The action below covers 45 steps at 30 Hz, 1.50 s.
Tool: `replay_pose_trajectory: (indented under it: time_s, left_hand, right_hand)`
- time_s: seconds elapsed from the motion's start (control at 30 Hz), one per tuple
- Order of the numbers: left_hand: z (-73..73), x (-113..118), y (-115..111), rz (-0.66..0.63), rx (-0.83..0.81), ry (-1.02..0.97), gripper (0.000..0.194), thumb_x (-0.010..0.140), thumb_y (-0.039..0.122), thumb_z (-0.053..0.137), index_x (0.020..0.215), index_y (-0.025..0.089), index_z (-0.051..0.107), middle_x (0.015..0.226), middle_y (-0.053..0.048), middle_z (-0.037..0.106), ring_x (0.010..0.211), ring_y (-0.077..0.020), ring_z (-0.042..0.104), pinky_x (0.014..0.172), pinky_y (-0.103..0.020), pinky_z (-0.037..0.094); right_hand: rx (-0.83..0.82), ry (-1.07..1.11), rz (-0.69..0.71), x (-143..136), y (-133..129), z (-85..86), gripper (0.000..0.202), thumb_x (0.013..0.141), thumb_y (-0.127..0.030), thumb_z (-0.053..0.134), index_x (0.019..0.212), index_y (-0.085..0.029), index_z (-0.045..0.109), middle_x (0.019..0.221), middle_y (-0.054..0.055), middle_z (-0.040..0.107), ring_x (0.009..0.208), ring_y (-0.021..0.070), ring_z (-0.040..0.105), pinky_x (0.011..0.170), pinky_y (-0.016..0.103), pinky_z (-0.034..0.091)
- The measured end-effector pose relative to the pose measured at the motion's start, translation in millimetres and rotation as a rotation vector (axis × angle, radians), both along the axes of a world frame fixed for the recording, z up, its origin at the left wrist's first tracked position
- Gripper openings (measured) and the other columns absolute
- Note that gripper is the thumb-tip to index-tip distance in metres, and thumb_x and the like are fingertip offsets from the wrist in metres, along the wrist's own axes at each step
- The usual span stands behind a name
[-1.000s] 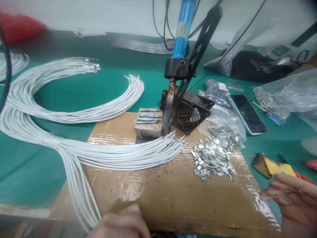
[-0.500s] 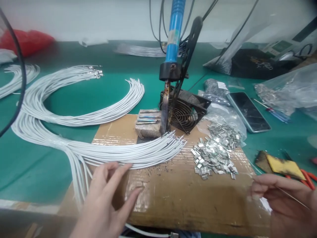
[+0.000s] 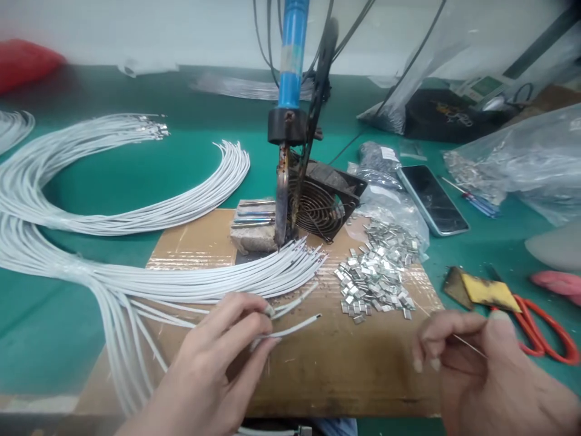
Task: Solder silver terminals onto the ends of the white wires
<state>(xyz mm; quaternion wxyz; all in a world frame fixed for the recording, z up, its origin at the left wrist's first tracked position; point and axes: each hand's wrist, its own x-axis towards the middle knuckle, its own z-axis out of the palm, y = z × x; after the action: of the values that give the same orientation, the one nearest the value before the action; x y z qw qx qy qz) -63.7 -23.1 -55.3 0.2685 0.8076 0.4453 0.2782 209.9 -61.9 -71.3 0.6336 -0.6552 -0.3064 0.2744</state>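
Two bare hands over the cardboard (image 3: 345, 378), which lies on the green worktop (image 3: 40, 324). L hand (image 3: 222, 357) is pinched shut on a white cable (image 3: 297, 327), w/ its free end poking out past the fingertips, pointing R & slightly up; dark spot at the cut end. 2nd cable end (image 3: 297, 300) sits just behind it; can't tell if it's gripped too. R hand (image 3: 481, 363) has fingers curled, holding a thin wire (image 3: 469, 346) btwn thumb & fingers, well apart from L hand.

Big cable bundle (image 3: 195, 283) lies behind L hand, ends fanned out twd a pile of small metal connectors (image 3: 379, 275). Blue-handled soldering iron (image 3: 293, 66) stands tip-down in its holder over the bundle ends; contact unclear. Block w/ metal rods (image 3: 254, 236) is just L of the tip, fan (image 3: 322, 206) just R & behind. Phone (image 3: 433, 200) & screwdriver (image 3: 474, 198) lie farther R, beyond the connectors. Yellow sponge (image 3: 490, 292) & red-handled scissors (image 3: 551, 336) are behind R hand, sponge touching the scissors.
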Motion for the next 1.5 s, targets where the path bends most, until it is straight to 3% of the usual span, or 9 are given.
replay_pose_trajectory:
  time_s: [0.17, 0.3, 0.4, 0.53, 0.63, 0.77, 0.97, 1.2, 1.5]
  left_hand:
    - [14.5, 15.1, 2.0, 0.003, -0.347, -0.052, 0.012, 0.102, 0.026, 0.060, 0.099, 0.027, 0.072, 0.075, 0.003, 0.077, 0.055, -0.0136, 0.066, 0.050, -0.022, 0.046]
    - [24.1, 28.3, 3.4, 0.122, -0.638, -0.227, 0.021, 0.099, 0.037, 0.065, 0.083, 0.024, 0.072, 0.065, 0.003, 0.071, 0.060, -0.0134, 0.064, 0.056, -0.019, 0.048]
    - [29.4, 29.9, 5.7, 0.210, -0.812, -0.380, 0.025, 0.095, 0.042, 0.070, 0.080, 0.022, 0.071, 0.061, 0.006, 0.061, 0.053, -0.0091, 0.048, 0.048, -0.017, 0.037]
    - [27.9, 23.6, 5.5, 0.226, -0.960, -0.473, 0.030, 0.093, 0.047, 0.075, 0.082, 0.020, 0.072, 0.057, 0.008, 0.052, 0.047, -0.0067, 0.035, 0.042, -0.017, 0.025]
    - [23.9, 19.6, 3.9, 0.194, -0.993, -0.530, 0.030, 0.091, 0.046, 0.080, 0.079, 0.020, 0.070, 0.056, 0.009, 0.050, 0.046, -0.0064, 0.036, 0.041, -0.017, 0.025]
    - [22.1, 18.8, 3.9, 0.215, -0.995, -0.558, 0.030, 0.090, 0.046, 0.081, 0.078, 0.020, 0.072, 0.055, 0.010, 0.046, 0.046, -0.0063, 0.033, 0.040, -0.017, 0.024]
    - [20.6, 19.6, 3.7, 0.205, -1.012, -0.581, 0.031, 0.090, 0.045, 0.083, 0.076, 0.020, 0.072, 0.057, 0.009, 0.044, 0.051, -0.0076, 0.031, 0.044, -0.017, 0.022]
    - [22.1, 19.2, 3.8, 0.160, -1.037, -0.617, 0.034, 0.092, 0.047, 0.080, 0.076, 0.018, 0.073, 0.063, 0.005, 0.054, 0.058, -0.0095, 0.037, 0.053, -0.019, 0.028]
    - [23.1, 16.6, 2.4, 0.124, -1.042, -0.560, 0.040, 0.094, 0.055, 0.075, 0.078, 0.018, 0.074, 0.064, 0.005, 0.050, 0.060, -0.0115, 0.035, 0.055, -0.024, 0.025]
  right_hand:
    - [-0.052, -0.025, 0.161, -13.6, 1.2, -3.2, 0.052, 0.096, -0.061, 0.070, 0.069, -0.019, 0.083, 0.060, 0.006, 0.071, 0.052, 0.0161, 0.064, 0.048, 0.024, 0.050]
    - [-0.117, -0.028, 0.330, -46.3, 2.9, 9.2, 0.030, 0.096, -0.043, 0.075, 0.074, -0.025, 0.084, 0.057, 0.000, 0.061, 0.054, 0.0126, 0.058, 0.052, 0.021, 0.047]
    - [-0.098, 0.083, 0.390, -70.0, 6.7, 17.2, 0.010, 0.086, -0.030, 0.081, 0.081, -0.032, 0.089, 0.063, -0.002, 0.064, 0.050, 0.0095, 0.054, 0.046, 0.019, 0.043]
    - [-0.068, 0.118, 0.450, -84.2, 13.0, 19.7, 0.017, 0.082, -0.024, 0.081, 0.083, -0.038, 0.090, 0.070, -0.002, 0.072, 0.053, 0.0090, 0.057, 0.051, 0.017, 0.047]
    - [-0.040, 0.125, 0.512, -83.5, 16.8, 18.8, 0.025, 0.085, -0.020, 0.079, 0.090, -0.042, 0.091, 0.075, -0.003, 0.077, 0.065, 0.0101, 0.070, 0.061, 0.014, 0.053]
    - [0.012, 0.100, 0.657, -79.1, 19.0, 19.3, 0.035, 0.090, -0.014, 0.077, 0.100, -0.044, 0.089, 0.078, -0.004, 0.080, 0.067, 0.0093, 0.073, 0.061, 0.012, 0.054]
    - [-0.063, 0.147, 0.547, -83.1, 15.1, 25.8, 0.026, 0.085, -0.018, 0.078, 0.090, -0.040, 0.091, 0.067, -0.003, 0.073, 0.060, 0.0085, 0.063, 0.056, 0.015, 0.046]
    - [-0.030, 0.158, 0.590, -79.5, 15.1, 25.6, 0.022, 0.086, -0.018, 0.079, 0.090, -0.036, 0.092, 0.064, 0.000, 0.072, 0.058, 0.0121, 0.060, 0.055, 0.021, 0.045]
    - [-0.042, 0.169, 0.656, -73.3, 12.6, 26.5, 0.024, 0.089, -0.018, 0.078, 0.094, -0.037, 0.091, 0.068, -0.001, 0.072, 0.063, 0.0118, 0.062, 0.058, 0.021, 0.044]
